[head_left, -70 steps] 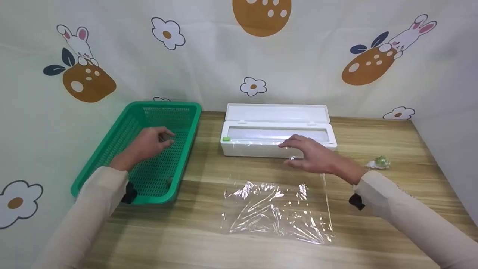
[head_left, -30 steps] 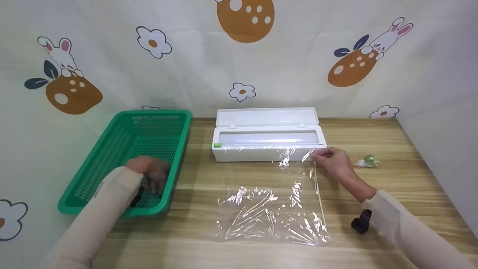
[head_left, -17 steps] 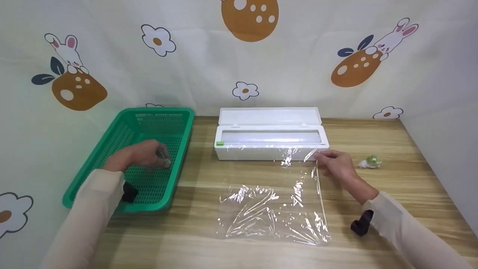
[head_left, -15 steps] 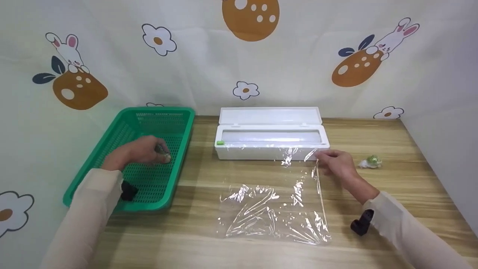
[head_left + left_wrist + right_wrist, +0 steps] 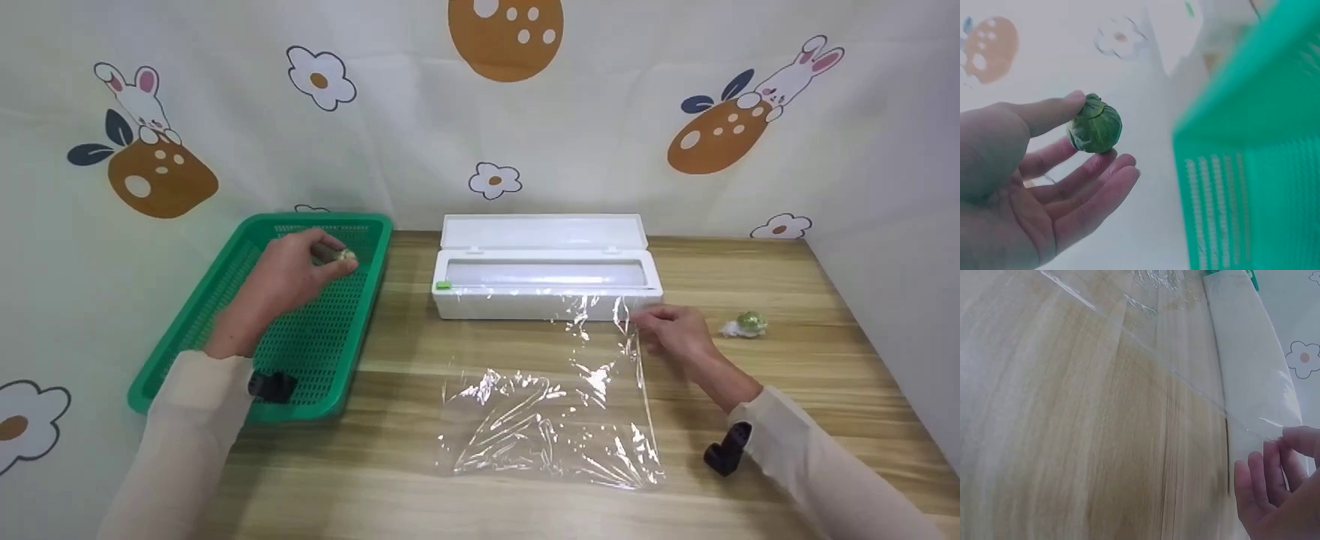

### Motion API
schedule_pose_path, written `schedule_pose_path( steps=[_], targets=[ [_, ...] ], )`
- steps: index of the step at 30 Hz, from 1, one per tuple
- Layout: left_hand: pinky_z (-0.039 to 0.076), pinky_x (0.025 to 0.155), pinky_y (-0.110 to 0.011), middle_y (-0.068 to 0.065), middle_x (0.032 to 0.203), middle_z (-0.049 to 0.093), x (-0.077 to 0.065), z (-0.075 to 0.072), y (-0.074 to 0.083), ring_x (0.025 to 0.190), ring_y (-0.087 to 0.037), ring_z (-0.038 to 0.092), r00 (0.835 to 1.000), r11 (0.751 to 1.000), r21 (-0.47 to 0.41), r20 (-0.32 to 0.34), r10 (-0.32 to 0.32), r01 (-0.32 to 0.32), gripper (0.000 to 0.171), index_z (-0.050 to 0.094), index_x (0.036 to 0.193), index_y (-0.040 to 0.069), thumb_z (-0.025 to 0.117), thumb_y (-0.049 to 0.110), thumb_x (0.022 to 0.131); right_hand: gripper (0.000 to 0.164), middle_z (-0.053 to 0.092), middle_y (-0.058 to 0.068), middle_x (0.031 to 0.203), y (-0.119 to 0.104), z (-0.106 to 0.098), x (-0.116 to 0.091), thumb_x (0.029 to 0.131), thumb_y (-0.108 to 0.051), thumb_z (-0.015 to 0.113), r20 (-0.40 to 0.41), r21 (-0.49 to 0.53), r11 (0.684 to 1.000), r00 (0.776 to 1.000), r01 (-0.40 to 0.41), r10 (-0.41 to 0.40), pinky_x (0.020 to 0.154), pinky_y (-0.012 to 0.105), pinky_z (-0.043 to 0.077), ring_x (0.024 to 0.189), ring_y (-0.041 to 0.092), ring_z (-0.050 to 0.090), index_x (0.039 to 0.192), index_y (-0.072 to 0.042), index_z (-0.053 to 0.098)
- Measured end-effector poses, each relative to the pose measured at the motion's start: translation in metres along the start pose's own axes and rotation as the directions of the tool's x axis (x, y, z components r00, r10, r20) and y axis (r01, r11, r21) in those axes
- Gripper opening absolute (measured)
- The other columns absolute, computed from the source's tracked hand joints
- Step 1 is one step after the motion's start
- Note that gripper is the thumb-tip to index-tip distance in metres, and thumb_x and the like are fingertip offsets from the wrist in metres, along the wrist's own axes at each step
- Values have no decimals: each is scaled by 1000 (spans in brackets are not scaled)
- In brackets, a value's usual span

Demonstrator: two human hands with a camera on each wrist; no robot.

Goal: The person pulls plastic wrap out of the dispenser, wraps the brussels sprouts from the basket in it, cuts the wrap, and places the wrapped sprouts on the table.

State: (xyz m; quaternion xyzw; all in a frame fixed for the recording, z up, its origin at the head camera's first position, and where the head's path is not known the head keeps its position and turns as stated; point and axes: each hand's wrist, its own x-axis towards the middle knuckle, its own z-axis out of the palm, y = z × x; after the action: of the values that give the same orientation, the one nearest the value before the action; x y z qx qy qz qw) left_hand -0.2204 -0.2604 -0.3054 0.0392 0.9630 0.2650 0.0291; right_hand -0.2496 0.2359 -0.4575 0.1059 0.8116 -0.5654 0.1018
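Observation:
My left hand (image 5: 289,274) is raised over the green basket (image 5: 343,375), pinching a Brussels sprout (image 5: 1095,126) between thumb and fingertips. In the left wrist view the sprout is round, with dark green leaves. My right hand (image 5: 679,334) pinches the right edge of a clear sheet of plastic wrap (image 5: 547,420), close to the dispenser's front corner. The sheet runs from the white wrap dispenser (image 5: 547,306) down onto the table, creased and shiny at its near end. In the right wrist view the thumb and index finger hold the film's edge (image 5: 1196,391).
A small film-wrapped green ball (image 5: 750,324) lies on the wooden table (image 5: 750,270) to the right. The dispenser's lid (image 5: 544,231) stands up at the back, and a green slider (image 5: 443,285) sits at its left end. Printed cloth (image 5: 420,90) hangs behind.
My left hand reached down into the basket and came up with the Brussels sprout. The right hand moved to the film's edge beside the dispenser and took hold of it.

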Motion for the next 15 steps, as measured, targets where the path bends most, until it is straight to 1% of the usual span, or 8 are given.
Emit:
schedule_pose_path(
  steps=[4, 9, 12, 15],
  targets=[
    [54, 91, -50, -22, 121, 66, -4, 8, 22, 108, -35, 63, 999, 1000, -13, -28, 18, -18, 42, 59, 127, 0, 64, 32, 99, 45, 73, -6, 89, 1, -1, -1, 94, -27, 71, 30, 38, 999, 1000, -5, 4, 72, 25, 61, 77, 8, 70, 127, 3, 62],
    [56, 90, -47, -20, 122, 67, -4, 23, 42, 110, -33, 63, 998, 999, -28, -48, 33, -34, 39, 61, 126, 2, 67, 26, 97, 42, 74, -4, 90, 1, -1, -5, 94, -26, 71, 54, 72, 997, 998, -23, 19, 75, 26, 61, 79, 10, 71, 125, 1, 62],
    [57, 90, -45, -18, 124, 67, -2, 32, 53, 110, -32, 63, 997, 997, -58, -62, 42, -45, 37, 62, 125, 4, 69, 25, 95, 43, 74, -2, 94, 2, -1, -8, 94, -24, 71, 55, 72, 997, 998, -28, 24, 77, 26, 61, 82, 11, 72, 127, 1, 61],
    [57, 91, -44, -15, 123, 68, 0, 42, 62, 108, -30, 65, 995, 993, -101, -77, 58, -66, 36, 63, 124, 6, 72, 24, 94, 44, 74, 4, 104, 3, 2, -11, 95, -18, 70, 61, 63, 998, 998, -27, 23, 76, 27, 62, 83, 10, 71, 131, 4, 58]
  ],
)
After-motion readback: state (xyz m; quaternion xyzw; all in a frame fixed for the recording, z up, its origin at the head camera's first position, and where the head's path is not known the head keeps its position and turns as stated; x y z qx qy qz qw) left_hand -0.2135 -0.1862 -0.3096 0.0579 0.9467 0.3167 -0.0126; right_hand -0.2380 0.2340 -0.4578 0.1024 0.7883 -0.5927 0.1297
